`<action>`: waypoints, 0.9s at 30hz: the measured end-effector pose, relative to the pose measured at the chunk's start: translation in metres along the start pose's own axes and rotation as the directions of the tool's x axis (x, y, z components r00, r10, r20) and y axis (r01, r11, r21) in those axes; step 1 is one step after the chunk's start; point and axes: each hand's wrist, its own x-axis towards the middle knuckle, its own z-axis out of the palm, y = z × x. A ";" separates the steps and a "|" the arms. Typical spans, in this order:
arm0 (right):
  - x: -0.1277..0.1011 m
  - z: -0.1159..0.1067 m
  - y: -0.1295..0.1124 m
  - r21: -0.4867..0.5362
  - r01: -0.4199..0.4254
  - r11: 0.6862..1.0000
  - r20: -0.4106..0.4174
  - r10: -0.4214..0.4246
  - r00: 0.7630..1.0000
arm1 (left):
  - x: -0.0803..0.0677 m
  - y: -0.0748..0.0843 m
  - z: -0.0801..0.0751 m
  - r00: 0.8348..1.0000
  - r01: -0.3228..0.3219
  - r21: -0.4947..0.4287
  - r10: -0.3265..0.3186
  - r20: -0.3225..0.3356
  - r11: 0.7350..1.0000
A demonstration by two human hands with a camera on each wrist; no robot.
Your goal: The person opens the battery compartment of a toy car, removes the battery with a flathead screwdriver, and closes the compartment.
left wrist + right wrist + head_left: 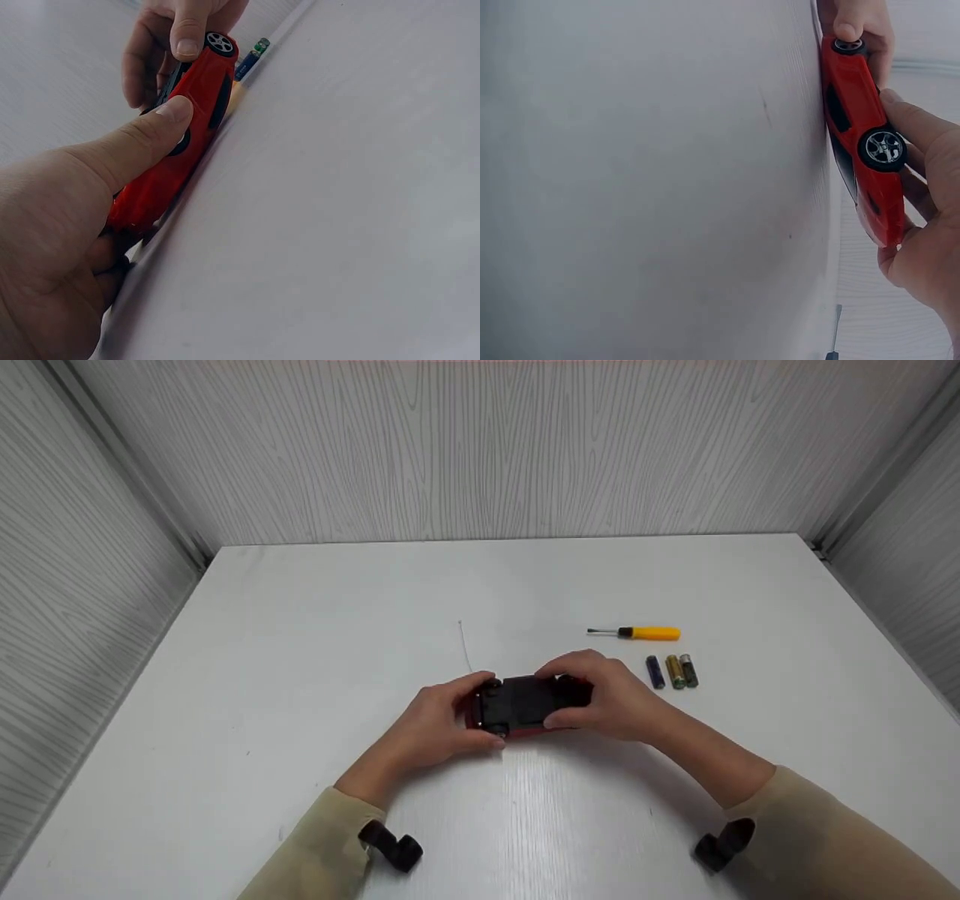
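Together, both hands grip the upturned toy car.

One red toy car, upside down, black underside up; two wheels showing in the wrist views
Two hands: left hand, right hand
One screwdriver, yellow handle
Three batteries side by side: one blue, two gold-green
One thin wire
One white table
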 end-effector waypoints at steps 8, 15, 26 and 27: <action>0.000 -0.001 0.001 0.004 -0.012 1.000 0.007 0.012 1.000 | 0.000 0.001 0.000 1.000 -0.009 -0.006 0.009 0.003 1.000; 0.000 -0.002 0.001 0.006 -0.021 1.000 0.016 0.021 1.000 | 0.000 0.001 0.000 1.000 0.013 -0.007 -0.013 0.006 1.000; -0.005 -0.009 0.002 0.015 -0.106 0.994 0.043 0.105 0.994 | 0.000 0.001 0.000 1.000 0.027 -0.004 -0.027 0.008 1.000; -0.005 -0.009 0.003 0.016 -0.109 0.994 0.047 0.108 0.993 | 0.000 0.001 0.000 1.000 0.029 -0.003 -0.029 0.007 1.000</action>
